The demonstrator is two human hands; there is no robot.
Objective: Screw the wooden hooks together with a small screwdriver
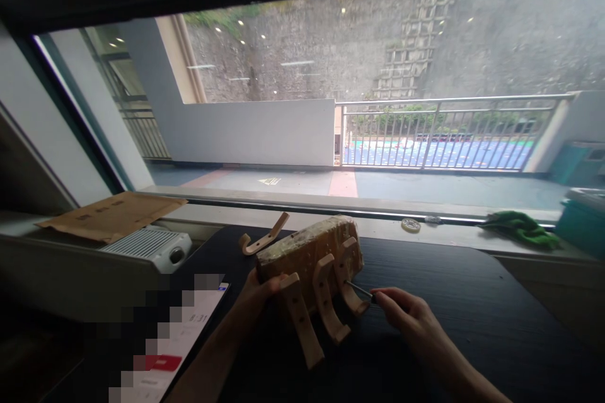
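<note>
My left hand (258,296) grips the left end of a thick wooden block (305,258) with a rough, pale top, its thumb on the front face. Three curved wooden hooks stand against that face: a left hook (301,321), a middle hook (327,299) and a right hook (347,274). Dark holes or screw heads show in them. Closed around a screwdriver (362,290), my right hand (401,312) points its thin shaft at the right hook, the tip at a hole there. Behind the block, a loose wooden hook (265,238) lies on the dark table (435,277).
At the left lies a phone or tablet (189,327), partly blurred out. A brown envelope (113,214) rests on a white heater-like unit (151,249). A tape roll (411,225) and a green cloth (520,230) are on the window sill (378,221).
</note>
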